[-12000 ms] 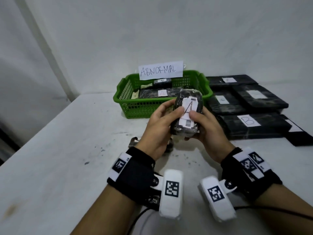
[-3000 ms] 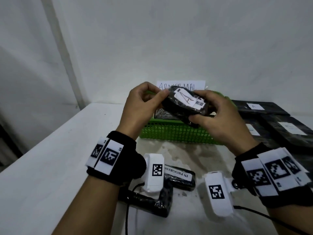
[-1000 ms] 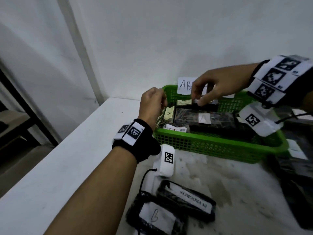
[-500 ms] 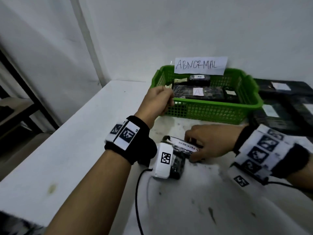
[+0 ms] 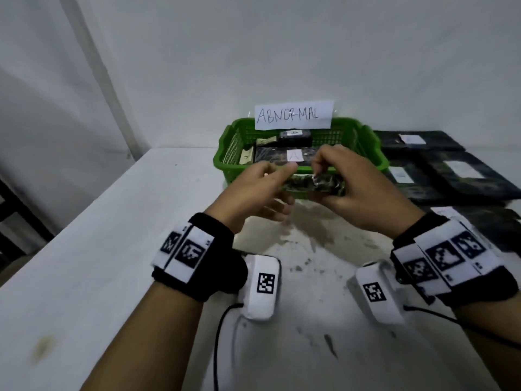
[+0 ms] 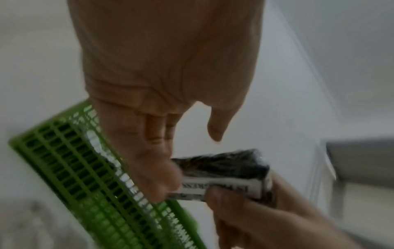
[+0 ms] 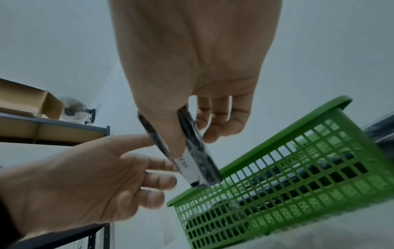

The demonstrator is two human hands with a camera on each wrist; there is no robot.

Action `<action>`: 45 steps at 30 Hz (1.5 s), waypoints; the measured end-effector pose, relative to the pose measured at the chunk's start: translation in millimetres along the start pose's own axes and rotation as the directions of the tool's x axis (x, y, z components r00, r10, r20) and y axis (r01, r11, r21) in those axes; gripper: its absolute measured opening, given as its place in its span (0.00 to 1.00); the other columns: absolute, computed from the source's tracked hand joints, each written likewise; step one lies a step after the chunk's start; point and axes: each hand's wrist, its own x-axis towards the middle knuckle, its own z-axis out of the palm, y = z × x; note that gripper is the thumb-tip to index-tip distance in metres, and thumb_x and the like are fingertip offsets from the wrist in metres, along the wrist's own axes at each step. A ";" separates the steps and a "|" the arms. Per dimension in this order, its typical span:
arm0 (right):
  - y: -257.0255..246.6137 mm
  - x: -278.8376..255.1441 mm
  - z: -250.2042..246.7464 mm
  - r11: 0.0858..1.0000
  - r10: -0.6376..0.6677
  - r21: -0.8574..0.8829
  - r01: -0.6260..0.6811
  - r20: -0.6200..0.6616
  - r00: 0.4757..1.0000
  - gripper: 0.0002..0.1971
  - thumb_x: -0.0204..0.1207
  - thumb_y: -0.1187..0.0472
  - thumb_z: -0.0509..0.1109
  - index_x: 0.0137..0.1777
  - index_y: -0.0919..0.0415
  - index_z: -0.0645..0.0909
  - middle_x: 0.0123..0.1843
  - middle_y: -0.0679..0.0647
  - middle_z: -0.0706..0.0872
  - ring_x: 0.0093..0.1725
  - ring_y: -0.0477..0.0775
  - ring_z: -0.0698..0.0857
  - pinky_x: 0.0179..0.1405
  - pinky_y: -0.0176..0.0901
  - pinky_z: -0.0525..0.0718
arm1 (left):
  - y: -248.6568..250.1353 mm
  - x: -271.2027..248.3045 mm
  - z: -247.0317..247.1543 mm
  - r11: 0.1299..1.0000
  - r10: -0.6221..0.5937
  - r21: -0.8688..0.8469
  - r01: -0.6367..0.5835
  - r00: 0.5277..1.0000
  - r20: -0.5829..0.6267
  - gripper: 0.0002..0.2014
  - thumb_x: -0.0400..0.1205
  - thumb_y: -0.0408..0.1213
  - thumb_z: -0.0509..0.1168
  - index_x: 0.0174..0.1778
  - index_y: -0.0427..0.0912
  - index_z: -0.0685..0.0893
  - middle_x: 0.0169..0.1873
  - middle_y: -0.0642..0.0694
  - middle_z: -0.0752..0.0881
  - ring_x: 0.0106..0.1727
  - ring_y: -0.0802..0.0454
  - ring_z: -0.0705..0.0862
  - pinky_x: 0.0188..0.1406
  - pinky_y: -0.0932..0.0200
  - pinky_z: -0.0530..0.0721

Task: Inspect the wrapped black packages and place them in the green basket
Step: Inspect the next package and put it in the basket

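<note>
A small black wrapped package (image 5: 327,183) with a white "IN PROGRESS" label is held in the air just in front of the green basket (image 5: 222,159). My right hand (image 5: 338,170) pinches it between thumb and fingers, seen edge-on in the right wrist view (image 7: 196,151). My left hand (image 5: 265,187) is beside it with loosely extended fingers. Its fingertips (image 6: 157,188) touch the labelled end of the package (image 6: 224,168). Inside the basket lie a long black package marked "A" (image 5: 270,156) and a smaller one (image 5: 294,136).
A paper sign reading "ABNORMAL" (image 5: 293,115) stands at the basket's back rim. Several flat black packages (image 5: 451,170) lie stacked to the right. The white table (image 5: 112,249) stretches left to its edge, with a metal shelf (image 7: 42,128) beyond and a wall behind.
My right hand has lifted the "IN PROGRESS" package off the table up to basket height. My left hand has come away from the basket's corner to touch the package.
</note>
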 end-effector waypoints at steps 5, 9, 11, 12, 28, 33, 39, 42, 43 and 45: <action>1.1 19.0 -10.2 0.910 -0.040 0.396 0.124 -0.214 0.976 0.18 0.68 0.75 0.75 0.45 0.52 0.76 0.48 0.49 0.80 0.48 0.55 0.83 0.45 0.42 0.82 | 25.1 21.1 10.1 0.954 0.070 -0.285 -0.089 0.995 -0.076 0.20 0.82 0.54 0.68 0.60 0.42 0.80 0.39 0.47 0.88 0.29 0.51 0.88 0.27 0.59 0.86; -6.1 35.3 -23.5 0.834 -0.042 0.526 0.166 -0.240 0.970 0.16 0.75 0.78 0.73 0.52 0.56 0.84 0.59 0.60 0.86 0.48 0.67 0.90 0.46 0.62 0.92 | 39.6 30.3 11.1 0.848 0.194 -0.460 -0.262 0.962 -0.190 0.21 0.84 0.36 0.68 0.73 0.42 0.75 0.38 0.50 0.91 0.33 0.54 0.89 0.26 0.61 0.84; -4.9 39.0 -29.2 0.822 0.022 0.552 0.140 -0.277 0.961 0.16 0.80 0.76 0.68 0.57 0.55 0.85 0.60 0.57 0.89 0.45 0.65 0.92 0.42 0.62 0.93 | 40.2 32.4 12.3 0.775 0.236 -0.523 -0.355 0.930 -0.281 0.25 0.83 0.29 0.66 0.76 0.47 0.70 0.44 0.45 0.89 0.39 0.50 0.88 0.29 0.60 0.86; -3.0 38.9 -32.1 0.808 0.083 0.581 0.101 -0.282 0.956 0.15 0.84 0.73 0.65 0.58 0.53 0.85 0.59 0.54 0.90 0.43 0.58 0.92 0.39 0.57 0.93 | 40.3 32.4 14.3 0.746 0.256 -0.539 -0.391 0.916 -0.310 0.26 0.83 0.26 0.66 0.75 0.47 0.70 0.47 0.42 0.87 0.40 0.50 0.87 0.31 0.60 0.86; 13.3 31.0 -51.5 0.713 0.318 0.699 -0.063 -0.242 0.916 0.05 0.81 0.66 0.72 0.50 0.56 0.81 0.37 0.49 0.87 0.27 0.48 0.83 0.23 0.40 0.78 | 48.1 22.1 13.0 0.888 0.417 -0.162 -0.430 0.902 -0.108 0.12 0.87 0.42 0.63 0.61 0.43 0.87 0.40 0.44 0.92 0.34 0.48 0.89 0.31 0.57 0.88; 8.8 26.5 -57.5 0.765 0.257 0.643 -0.032 -0.260 0.931 0.08 0.80 0.66 0.74 0.55 0.60 0.79 0.44 0.57 0.87 0.27 0.53 0.84 0.27 0.49 0.84 | 40.5 22.1 21.1 0.884 0.428 -0.167 -0.437 0.900 -0.086 0.10 0.85 0.37 0.66 0.60 0.39 0.85 0.38 0.45 0.91 0.31 0.50 0.88 0.27 0.58 0.86; 7.7 25.9 -53.1 0.757 0.279 0.653 -0.028 -0.284 0.917 0.11 0.77 0.68 0.76 0.57 0.62 0.80 0.39 0.55 0.88 0.27 0.51 0.85 0.27 0.45 0.87 | 39.3 26.8 24.1 0.885 0.421 -0.175 -0.431 0.902 -0.091 0.11 0.84 0.38 0.68 0.60 0.37 0.84 0.35 0.47 0.90 0.30 0.50 0.87 0.27 0.57 0.86; 6.4 26.4 -48.2 0.761 0.292 0.647 -0.035 -0.294 0.910 0.14 0.74 0.68 0.79 0.59 0.62 0.83 0.43 0.57 0.91 0.28 0.50 0.88 0.28 0.41 0.87 | 35.9 29.7 23.0 0.883 0.433 -0.137 -0.449 0.892 -0.131 0.09 0.84 0.37 0.68 0.59 0.39 0.85 0.34 0.46 0.89 0.28 0.52 0.85 0.25 0.58 0.84; 5.5 27.1 -46.7 0.776 0.292 0.630 -0.028 -0.320 0.901 0.13 0.74 0.67 0.80 0.57 0.61 0.85 0.43 0.57 0.91 0.29 0.49 0.89 0.28 0.40 0.86 | 34.6 31.3 22.9 0.876 0.449 -0.116 -0.468 0.879 -0.157 0.08 0.84 0.36 0.69 0.57 0.39 0.86 0.33 0.46 0.89 0.27 0.52 0.84 0.25 0.58 0.82; 4.7 26.8 -41.8 0.838 0.280 0.545 -0.014 -0.408 0.869 0.09 0.73 0.65 0.82 0.50 0.57 0.87 0.41 0.52 0.92 0.30 0.47 0.90 0.29 0.38 0.86 | 31.3 33.6 25.7 0.848 0.511 -0.024 -0.529 0.830 -0.221 0.05 0.82 0.38 0.71 0.51 0.42 0.86 0.33 0.46 0.89 0.25 0.54 0.82 0.24 0.56 0.80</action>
